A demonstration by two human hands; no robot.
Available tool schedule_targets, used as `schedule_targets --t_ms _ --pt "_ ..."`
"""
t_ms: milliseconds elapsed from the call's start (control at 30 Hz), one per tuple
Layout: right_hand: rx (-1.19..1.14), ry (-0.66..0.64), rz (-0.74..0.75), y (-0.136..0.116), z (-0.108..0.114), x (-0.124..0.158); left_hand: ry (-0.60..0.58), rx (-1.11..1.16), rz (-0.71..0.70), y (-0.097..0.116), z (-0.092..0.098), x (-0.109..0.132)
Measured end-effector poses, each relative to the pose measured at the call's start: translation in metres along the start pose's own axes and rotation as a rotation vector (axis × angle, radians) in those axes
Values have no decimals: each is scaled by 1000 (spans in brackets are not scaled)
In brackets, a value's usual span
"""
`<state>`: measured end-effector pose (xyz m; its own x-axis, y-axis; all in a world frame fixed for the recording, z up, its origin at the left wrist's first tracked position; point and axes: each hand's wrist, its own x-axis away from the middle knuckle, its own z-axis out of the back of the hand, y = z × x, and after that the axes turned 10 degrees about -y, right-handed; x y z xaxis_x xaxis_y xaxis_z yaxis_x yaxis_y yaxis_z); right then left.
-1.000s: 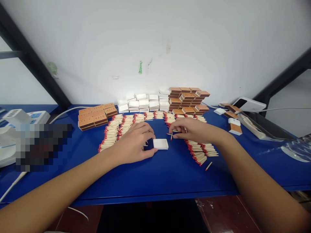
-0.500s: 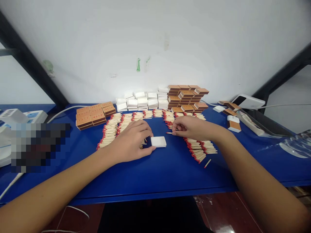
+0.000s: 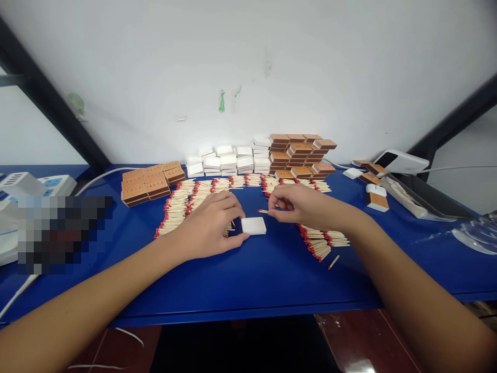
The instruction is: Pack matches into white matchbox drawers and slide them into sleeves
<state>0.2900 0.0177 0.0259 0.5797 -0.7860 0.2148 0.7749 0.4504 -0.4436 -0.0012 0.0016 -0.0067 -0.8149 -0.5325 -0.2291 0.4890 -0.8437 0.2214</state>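
A small white matchbox tray (image 3: 253, 226) lies on the blue table (image 3: 248, 280). My left hand (image 3: 213, 221) grips its left end, with fingertips at the far corner and the thumb at the near one. To the right of the tray, my right hand (image 3: 289, 203) is closed in a pinch on a match (image 3: 263, 211), whose red head points left towards the tray. Rows of matches (image 3: 177, 207) lie beside and partly under my left hand. More matches (image 3: 316, 241) are spread under and around my right hand, and a single match (image 3: 333, 262) lies apart nearer the front.
White trays (image 3: 228, 161) are stacked against the wall, beside a pile of brown matchboxes (image 3: 298, 155). More matchboxes (image 3: 151, 182) stand at left. Loose matchbox parts (image 3: 376, 199) and a white device (image 3: 402, 161) are at right; a power strip (image 3: 58, 185) sits far left.
My right hand has moved slightly left, bringing the match closer to the white tray. My left hand and the tray have stayed in place.
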Motion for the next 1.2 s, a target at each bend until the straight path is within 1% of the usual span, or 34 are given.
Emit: schedule_targets --t_ms 100,200,333,533,633,733,800,867,900,1000,1100,1200 --pt "-41 33 101 -13 -3 1 4 17 -2 1 1 0" --pt "-52 27 165 -23 -10 -1 12 24 -2 1 1 -1" --pt "-20 -7 175 -26 -19 -5 20 8 -12 3 2 -2" --pt "-20 -20 211 -27 -26 -8 24 -10 -29 3 2 -1" --pt "-19 -17 206 -30 -24 -5 23 -9 -29 3 2 -1" --pt "2 11 205 -29 -15 -1 16 -4 -28 3 3 -1" --pt "21 81 159 -24 -5 1 18 -4 -28 3 2 -1" --pt "51 157 50 -14 5 3 25 -3 -28 2 2 -1" --pt "71 170 -18 -9 9 3 27 -3 -27 2 2 -1" --pt "105 112 -149 6 15 3 24 -2 -24 1 2 0" --pt "87 41 -181 11 14 1 23 1 -20 2 2 0" --pt "88 22 -194 8 10 -2 25 2 -15 3 3 -1"
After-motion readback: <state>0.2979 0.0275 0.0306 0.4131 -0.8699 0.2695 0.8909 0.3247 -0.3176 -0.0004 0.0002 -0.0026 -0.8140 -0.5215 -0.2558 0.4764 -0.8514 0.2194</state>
